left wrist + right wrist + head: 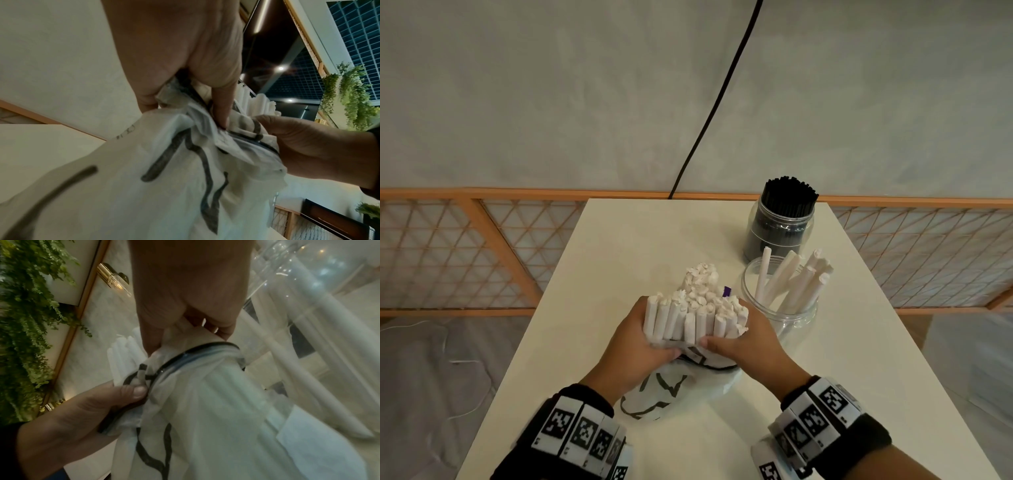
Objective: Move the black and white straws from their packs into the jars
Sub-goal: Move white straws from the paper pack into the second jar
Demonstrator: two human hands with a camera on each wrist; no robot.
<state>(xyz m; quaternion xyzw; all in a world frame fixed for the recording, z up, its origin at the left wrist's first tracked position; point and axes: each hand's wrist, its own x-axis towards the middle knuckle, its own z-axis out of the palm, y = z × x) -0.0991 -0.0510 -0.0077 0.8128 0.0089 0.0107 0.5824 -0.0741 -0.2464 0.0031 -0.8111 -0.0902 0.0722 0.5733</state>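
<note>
A thick bundle of white wrapped straws [688,308] sticks up out of a white plastic pack [654,394] with black lines, near the table's front. My left hand [654,342] grips the bundle's left side and pinches the pack's mouth [185,97]. Across from it, my right hand [726,339] curls round the straws on the right, just above the pack's rim [191,331]. Just to the right stands a clear jar [798,325] with several white straws leaning in it. Behind it is a second jar [779,236], packed with black straws [789,198].
The white table [637,240] is narrow, with its left and right edges close to my arms. A black cable [722,85] hangs down behind the table's far edge. A wooden lattice fence [465,253] runs along the back wall.
</note>
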